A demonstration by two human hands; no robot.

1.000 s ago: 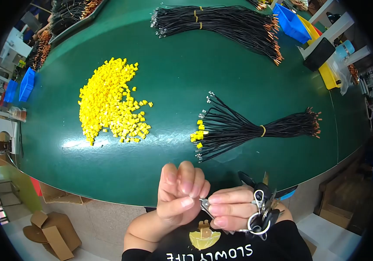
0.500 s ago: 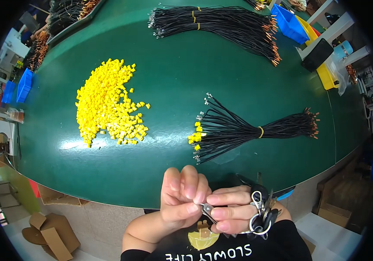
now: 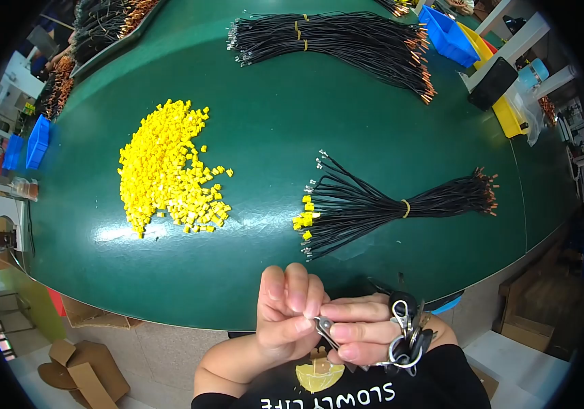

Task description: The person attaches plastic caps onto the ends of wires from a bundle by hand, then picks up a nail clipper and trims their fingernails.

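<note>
My right hand [image 3: 363, 330] is closed around a small metal nail clipper [image 3: 324, 327]. A bunch of keys [image 3: 411, 334] with metal rings and a clip hangs over the back of those fingers. My left hand [image 3: 286, 307] has curled fingers, with the thumb and fingertips pinched at the clipper's jaw end. Whatever may be in that pinch is too small to make out. Beyond the hands, a tied bundle of black wires [image 3: 374, 208] lies fanned on the green table [image 3: 258, 136]. Several wire ends carry yellow housings [image 3: 307, 213]; others show bare metal terminals.
A pile of small yellow housings [image 3: 166, 170] is spread on the left. Larger black wire bundles [image 3: 333, 37] lie at the back. A blue bin [image 3: 449, 35], a yellow bin [image 3: 509, 117] and a black phone-like object [image 3: 493, 83] line the right. Cardboard [image 3: 87, 371] is below left.
The view has shifted slightly. Both hands keep nearly the same hold on the clipper, and the wires and housings lie as before.
</note>
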